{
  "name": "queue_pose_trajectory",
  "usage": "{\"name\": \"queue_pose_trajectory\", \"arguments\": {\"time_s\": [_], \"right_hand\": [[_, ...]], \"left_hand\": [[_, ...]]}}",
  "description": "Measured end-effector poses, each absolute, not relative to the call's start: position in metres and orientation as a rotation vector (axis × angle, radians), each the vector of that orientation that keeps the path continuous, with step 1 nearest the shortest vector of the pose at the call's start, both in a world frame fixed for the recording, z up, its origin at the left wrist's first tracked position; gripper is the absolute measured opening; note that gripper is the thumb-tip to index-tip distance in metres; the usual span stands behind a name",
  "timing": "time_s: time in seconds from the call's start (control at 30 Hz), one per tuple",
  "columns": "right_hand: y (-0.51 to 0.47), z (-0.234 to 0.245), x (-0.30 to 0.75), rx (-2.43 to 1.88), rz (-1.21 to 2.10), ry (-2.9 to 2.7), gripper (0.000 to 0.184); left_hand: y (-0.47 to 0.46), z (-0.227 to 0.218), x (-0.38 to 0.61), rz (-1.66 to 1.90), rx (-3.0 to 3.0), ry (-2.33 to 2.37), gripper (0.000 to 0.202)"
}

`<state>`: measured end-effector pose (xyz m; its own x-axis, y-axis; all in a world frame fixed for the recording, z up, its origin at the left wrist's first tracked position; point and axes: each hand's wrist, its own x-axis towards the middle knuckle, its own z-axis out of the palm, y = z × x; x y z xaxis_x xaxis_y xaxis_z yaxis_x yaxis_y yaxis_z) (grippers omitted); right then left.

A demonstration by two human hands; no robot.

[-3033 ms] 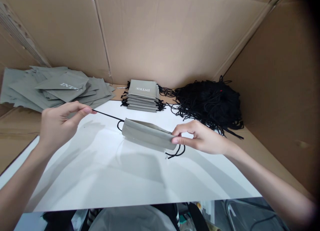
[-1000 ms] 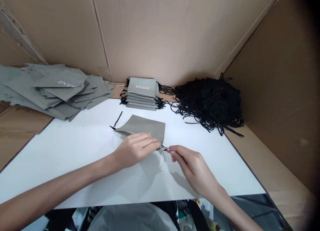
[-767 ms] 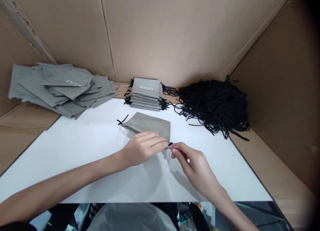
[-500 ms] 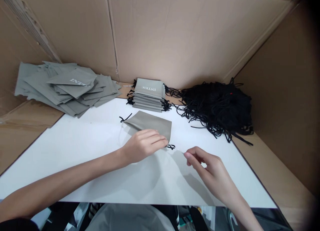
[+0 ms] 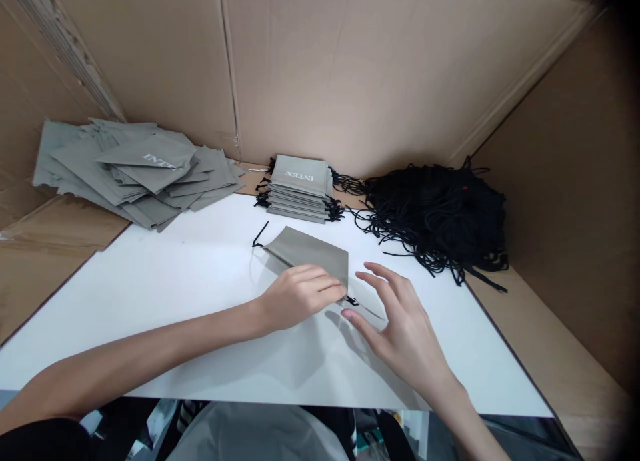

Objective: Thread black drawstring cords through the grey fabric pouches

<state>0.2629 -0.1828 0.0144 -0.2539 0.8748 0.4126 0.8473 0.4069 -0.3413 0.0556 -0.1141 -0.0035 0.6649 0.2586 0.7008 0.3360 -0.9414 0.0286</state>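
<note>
A grey fabric pouch (image 5: 311,253) lies flat on the white board (image 5: 190,294), with a black drawstring end (image 5: 259,234) sticking out at its far left corner. My left hand (image 5: 299,296) rests on the pouch's near edge, fingers pressed together and holding it down. A short knotted cord end (image 5: 352,302) pokes out by those fingertips. My right hand (image 5: 400,321) hovers just right of the pouch with its fingers spread, holding nothing.
A neat stack of grey pouches (image 5: 299,188) sits at the back centre. A loose heap of grey pouches (image 5: 135,171) lies at the back left, a tangle of black cords (image 5: 435,208) at the back right. Cardboard walls (image 5: 350,68) enclose the board.
Three seconds ago both hands held the pouch up, pulling the cord. The pouch now lies flat under my left hand. My right hand let go of the cord end and opened.
</note>
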Motion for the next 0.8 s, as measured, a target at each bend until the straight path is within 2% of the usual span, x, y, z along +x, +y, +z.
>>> {"name": "queue_pose_trajectory", "arguments": {"time_s": [0.1, 0.27, 0.43, 0.53, 0.67, 0.8], "right_hand": [[-0.174, 0.011, 0.258, -1.375, 0.157, -2.215, 0.032], [-0.168, 0.009, 0.263, -1.336, 0.327, -2.067, 0.018], [-0.174, 0.010, 0.275, -1.329, 0.298, -1.886, 0.009], [-0.175, 0.007, 0.277, -1.277, 0.271, -1.841, 0.005], [-0.175, 0.004, 0.277, -1.196, 0.250, -1.820, 0.004], [-0.175, 0.001, 0.281, -1.116, 0.255, -1.819, 0.013]], "left_hand": [[-0.115, -0.002, 0.064, -1.162, -2.796, -0.534, 0.021], [-0.104, 0.020, 0.054, -1.348, -2.796, -0.616, 0.015], [-0.089, 0.035, 0.010, -1.296, -2.853, -0.906, 0.032], [-0.087, 0.031, -0.008, -1.457, -2.896, -1.227, 0.041], [-0.092, 0.027, -0.014, -1.780, -2.947, -1.393, 0.020], [-0.098, 0.031, -0.012, -1.903, -2.909, -1.330, 0.010]]}}
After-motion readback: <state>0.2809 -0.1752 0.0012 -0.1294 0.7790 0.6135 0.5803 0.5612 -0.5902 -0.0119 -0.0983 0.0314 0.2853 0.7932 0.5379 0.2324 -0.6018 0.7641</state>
